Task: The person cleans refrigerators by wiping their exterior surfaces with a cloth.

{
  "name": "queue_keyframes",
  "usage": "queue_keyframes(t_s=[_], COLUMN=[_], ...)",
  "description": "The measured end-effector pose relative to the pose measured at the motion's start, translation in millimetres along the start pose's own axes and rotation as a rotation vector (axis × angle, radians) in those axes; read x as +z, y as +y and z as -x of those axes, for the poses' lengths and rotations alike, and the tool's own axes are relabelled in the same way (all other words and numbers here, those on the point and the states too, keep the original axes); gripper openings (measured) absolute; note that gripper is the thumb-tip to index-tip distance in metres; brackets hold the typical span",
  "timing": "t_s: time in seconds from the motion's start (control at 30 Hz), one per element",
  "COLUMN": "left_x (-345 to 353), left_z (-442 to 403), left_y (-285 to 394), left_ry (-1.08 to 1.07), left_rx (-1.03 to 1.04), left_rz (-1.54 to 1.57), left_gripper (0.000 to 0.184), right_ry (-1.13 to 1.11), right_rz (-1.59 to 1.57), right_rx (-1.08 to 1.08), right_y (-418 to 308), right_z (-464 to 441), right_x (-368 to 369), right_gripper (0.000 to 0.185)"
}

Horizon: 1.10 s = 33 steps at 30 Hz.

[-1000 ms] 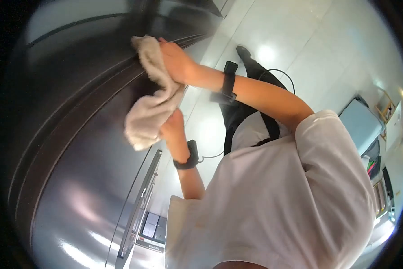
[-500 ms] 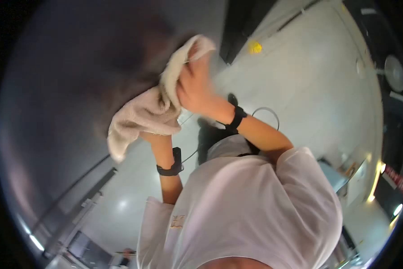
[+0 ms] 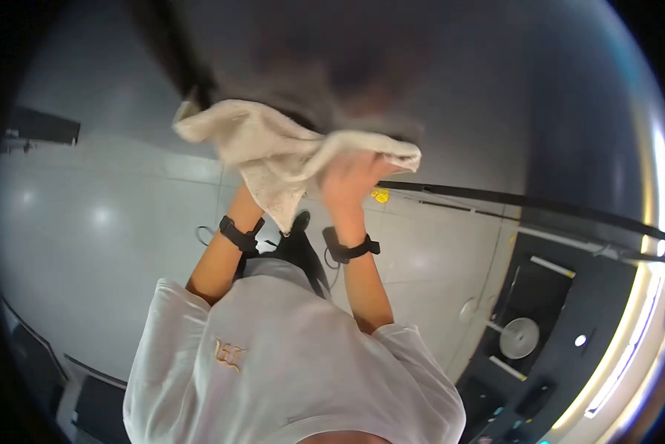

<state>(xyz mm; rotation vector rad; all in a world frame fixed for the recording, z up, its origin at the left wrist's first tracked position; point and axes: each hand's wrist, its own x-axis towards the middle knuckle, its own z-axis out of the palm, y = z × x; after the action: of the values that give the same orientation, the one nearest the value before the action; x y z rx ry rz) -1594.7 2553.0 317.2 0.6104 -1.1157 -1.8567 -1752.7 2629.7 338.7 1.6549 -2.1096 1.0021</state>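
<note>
A cream towel (image 3: 273, 148) is stretched between my two hands, up against a dark, glossy panel (image 3: 458, 74) that faintly reflects them. My right hand (image 3: 347, 181) grips the right part of the towel, its fingers curled at the folded edge and somewhat blurred. At the left, my left hand (image 3: 248, 198) goes under the towel and holds that part up; its fingers are covered by the fabric. One corner of the towel hangs down between the wrists. Each wrist wears a black strap (image 3: 240, 235) with a small device.
Below lies a pale tiled floor (image 3: 125, 200). A small yellow object (image 3: 380, 195) is beyond my right hand, near the panel's dark lower edge (image 3: 495, 196). A round grey fan-like disc (image 3: 519, 338) and a bright light strip (image 3: 628, 348) are at the right.
The view has turned, so the panel now spans the top. The towel has gone from a steep slant to nearly level, spread wider between both hands, which still hold it.
</note>
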Motion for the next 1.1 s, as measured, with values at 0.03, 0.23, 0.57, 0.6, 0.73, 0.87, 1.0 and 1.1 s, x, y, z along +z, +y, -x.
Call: queue_keyframes(t_s=[0.03, 0.23, 0.57, 0.6, 0.73, 0.87, 1.0, 1.1], left_x=[-3.4, 28.5, -25.6, -29.3, -7.9, -3.5, 7.4, 6.6], left_z=[14.8, -20.1, 13.8, 14.8, 12.9, -19.7, -10.4, -22.9], left_y=[-1.3, 35.5, 24.4, 31.5, 119.1, 99.4, 84.2, 68.3], left_ry=[-0.017, -0.104, 0.009, 0.005, 0.004, 0.062, 0.288, 0.347], left_rx=[-0.009, 0.096, 0.065, -0.033, 0.071, 0.588, 0.431, 0.349], left_rz=[0.026, 0.164, 0.196, 0.408, -0.256, -0.875, -0.853, -0.842], left_gripper=[0.05, 0.052, 0.054, 0.053, 0.045, 0.038, 0.039, 0.04], right_ry=[0.035, 0.19, -0.106, -0.093, 0.009, 0.04, 0.081, 0.245], right_rz=[0.066, -0.626, 0.115, 0.093, 0.038, 0.184, 0.403, 0.461], right_rx=[0.027, 0.283, -0.088, -0.089, -0.127, -0.21, -0.268, -0.382], right_y=[2.5, -77.8, -74.3, -77.0, -118.9, -136.3, -123.7, -116.2], right_z=[-2.8, -82.4, -42.7, -44.5, -90.3, -132.8, -130.3, -130.4], right_x=[-13.5, -67.2, -0.3, -3.4, -53.4, -92.1, -64.1, -45.1], right_gripper=[0.065, 0.101, 0.074, 0.073, 0.072, 0.074, 0.087, 0.095])
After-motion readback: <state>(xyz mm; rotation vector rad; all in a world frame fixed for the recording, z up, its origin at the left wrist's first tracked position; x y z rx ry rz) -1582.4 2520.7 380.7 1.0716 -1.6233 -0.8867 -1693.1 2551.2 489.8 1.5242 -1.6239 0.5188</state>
